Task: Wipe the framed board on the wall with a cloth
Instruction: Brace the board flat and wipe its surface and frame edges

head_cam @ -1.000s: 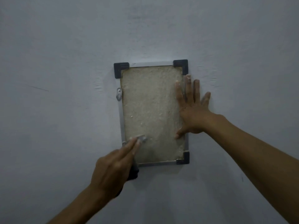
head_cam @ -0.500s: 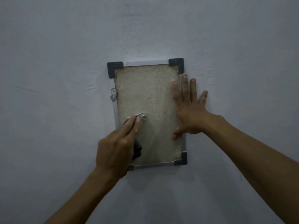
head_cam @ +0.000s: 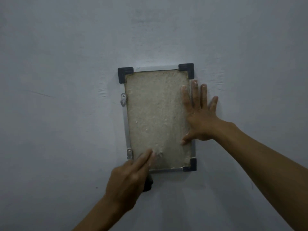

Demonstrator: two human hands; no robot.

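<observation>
The pale, rough-surfaced board in a metal frame with black corner caps (head_cam: 158, 119) hangs on the grey wall (head_cam: 66, 80). The right hand (head_cam: 199, 117) lies open and flat on its right edge, steadying it. The left hand (head_cam: 128, 177) presses a dark cloth (head_cam: 148, 185) at the bottom-left corner; long, even, overlapping strokes would clean best.

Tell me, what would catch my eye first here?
The framed board in the middle of a bare grey wall, with dark caps on three corners. The right hand lies flat on its right edge; the left hand presses at the lower left corner, a dark cloth peeking out beneath it.
</observation>
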